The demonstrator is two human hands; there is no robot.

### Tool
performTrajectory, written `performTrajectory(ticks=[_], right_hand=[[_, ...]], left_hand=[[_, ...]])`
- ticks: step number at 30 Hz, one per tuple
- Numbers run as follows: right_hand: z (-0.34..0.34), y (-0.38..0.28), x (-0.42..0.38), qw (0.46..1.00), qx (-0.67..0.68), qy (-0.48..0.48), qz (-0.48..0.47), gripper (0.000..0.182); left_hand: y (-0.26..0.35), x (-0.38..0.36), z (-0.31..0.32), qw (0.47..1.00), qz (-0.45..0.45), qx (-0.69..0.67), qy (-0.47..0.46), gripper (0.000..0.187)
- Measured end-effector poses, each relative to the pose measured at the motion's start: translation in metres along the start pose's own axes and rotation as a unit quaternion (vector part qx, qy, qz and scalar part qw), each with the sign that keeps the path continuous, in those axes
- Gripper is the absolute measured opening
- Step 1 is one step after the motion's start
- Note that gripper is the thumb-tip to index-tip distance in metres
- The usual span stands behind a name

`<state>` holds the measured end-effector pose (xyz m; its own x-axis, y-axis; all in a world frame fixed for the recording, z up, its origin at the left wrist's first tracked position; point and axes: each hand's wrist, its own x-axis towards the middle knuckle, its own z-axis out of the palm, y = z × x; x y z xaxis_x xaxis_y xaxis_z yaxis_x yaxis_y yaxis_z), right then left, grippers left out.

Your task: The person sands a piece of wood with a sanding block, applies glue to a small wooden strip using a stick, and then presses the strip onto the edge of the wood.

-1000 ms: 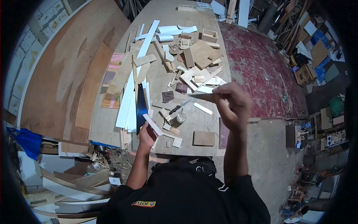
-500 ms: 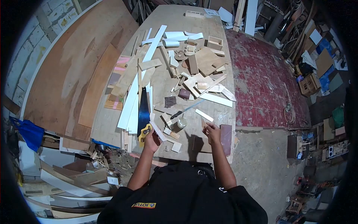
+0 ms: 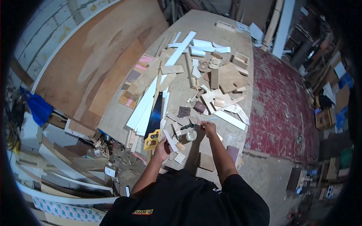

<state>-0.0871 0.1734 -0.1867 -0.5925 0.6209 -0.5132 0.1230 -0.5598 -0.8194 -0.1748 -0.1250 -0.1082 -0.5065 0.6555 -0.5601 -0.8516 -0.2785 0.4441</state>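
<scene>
My left hand [image 3: 162, 150] is closed round a pale wood strip [image 3: 170, 141], next to the yellow handle [image 3: 152, 139] of a saw. My right hand [image 3: 208, 128] pinches a small thin stick [image 3: 198, 119], its tip above the table near a glass jar [image 3: 191, 135]. A dark-handled tool [image 3: 187, 127] lies just behind the jar. Small wood offcuts [image 3: 179, 157] rest between my hands and in front of the jar. A brown block [image 3: 206, 161] sits near the table's front edge.
Wood pieces, a square board [image 3: 230, 77] and an open small box [image 3: 240, 60] cover the middle and back of the worktable [image 3: 200, 22]. White strips [image 3: 145, 107] lie at the left. Large plywood sheets [image 3: 94, 49] lean left of the table. Red flooring [image 3: 275, 101] lies right.
The view has turned, so the table appears shifted right. My right hand has moved forward and left, towards the jar and dark-handled tool. My left hand still holds the pale strip.
</scene>
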Motion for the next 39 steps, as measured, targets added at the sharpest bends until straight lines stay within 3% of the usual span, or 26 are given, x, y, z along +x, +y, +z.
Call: performTrajectory(ticks=[4,5,8,10,12,14,16,19,24,27,31,34,39], right_hand=[[0.028,0.004,0.054,0.996,-0.08,-0.047,-0.013,0.009],[0.041,0.005,0.064,0.999,-0.022,-0.023,0.017,0.008],[0.054,0.019,0.104,0.994,-0.09,-0.067,-0.012,0.004],[0.07,0.008,0.102,0.994,-0.071,-0.074,0.023,0.008],[0.075,0.017,0.116,0.977,-0.213,-0.02,-0.024,0.01],[0.074,0.029,0.126,0.982,-0.184,-0.027,-0.041,0.007],[0.074,0.018,0.119,0.857,-0.485,0.019,-0.174,0.011],[0.07,-0.007,0.087,0.842,-0.507,0.023,-0.18,0.019],[0.031,-0.013,0.047,0.838,-0.494,0.052,-0.227,0.02],[0.004,-0.012,0.002,0.883,-0.418,0.082,-0.198,0.018],[-0.026,-0.004,-0.075,0.967,-0.208,0.062,-0.135,0.011],[-0.039,0.015,-0.135,0.975,-0.168,0.072,-0.123,0.011],[-0.037,0.05,-0.209,0.988,-0.096,0.083,-0.091,0.014]], left_hand=[[-0.002,-0.002,-0.011,0.999,0.033,-0.017,0.03,0.023],[0.001,0.0,-0.025,0.998,0.025,-0.054,-0.014,0.026],[0.007,-0.007,-0.037,0.997,0.047,-0.065,-0.018,0.026],[0.014,-0.018,-0.017,0.996,0.061,-0.064,0.019,0.027],[0.018,-0.024,-0.011,0.994,0.07,-0.062,0.056,0.027],[0.019,-0.021,-0.021,0.994,0.069,-0.063,0.054,0.029],[0.017,-0.015,-0.032,0.995,0.061,-0.058,0.057,0.029],[0.016,-0.006,-0.044,0.996,0.05,-0.056,0.038,0.032],[0.021,0.0,-0.013,0.999,0.02,-0.04,0.007,0.028],[0.016,0.017,-0.011,0.998,0.014,-0.028,-0.058,0.035],[0.005,0.029,0.006,0.981,-0.031,-0.016,-0.191,0.037],[-0.008,0.023,0.034,0.972,-0.075,0.02,-0.221,0.03],[-0.043,0.019,0.06,0.948,-0.124,0.067,-0.285,0.034]])
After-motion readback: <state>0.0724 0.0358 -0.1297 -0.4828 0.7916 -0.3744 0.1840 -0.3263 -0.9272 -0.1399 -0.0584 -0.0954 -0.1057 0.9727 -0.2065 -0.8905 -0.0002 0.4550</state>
